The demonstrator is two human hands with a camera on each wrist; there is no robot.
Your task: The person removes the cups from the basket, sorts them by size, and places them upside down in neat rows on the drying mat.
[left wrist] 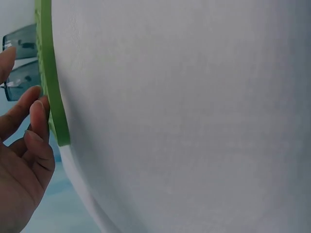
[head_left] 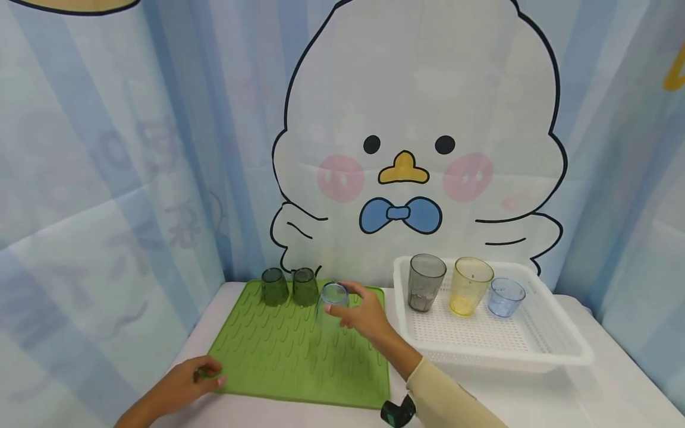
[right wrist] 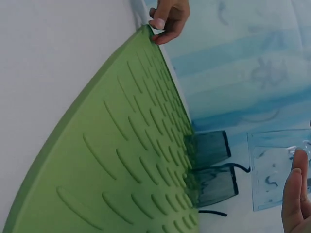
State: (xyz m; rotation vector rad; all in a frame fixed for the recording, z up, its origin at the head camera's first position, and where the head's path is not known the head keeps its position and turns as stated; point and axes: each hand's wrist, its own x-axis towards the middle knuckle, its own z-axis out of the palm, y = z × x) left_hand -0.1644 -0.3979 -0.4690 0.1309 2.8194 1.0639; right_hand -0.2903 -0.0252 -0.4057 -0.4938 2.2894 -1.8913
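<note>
My right hand (head_left: 364, 315) holds a clear light-blue glass (head_left: 333, 302) between thumb and fingers, base up, over the back right part of the green ribbed mat (head_left: 299, 362). In the right wrist view, the glass (right wrist: 267, 170) appears apart from the mat. Two dark grey-green glasses (head_left: 275, 288) (head_left: 305, 288) stand upside down along the mat's back edge, left of the held one. At the mat's front left corner is my left hand (head_left: 189, 380), its fingers loosely bent and a gap showing between thumb and fingers in the left wrist view. Contact with the corner is hard to tell.
To the right, a white perforated basket (head_left: 497, 353) holds a tall grey glass (head_left: 426, 282), a yellow glass (head_left: 471, 285) and a small blue glass (head_left: 505, 297), all upright. A patterned curtain (head_left: 246, 148) hangs behind the white table (head_left: 481, 392).
</note>
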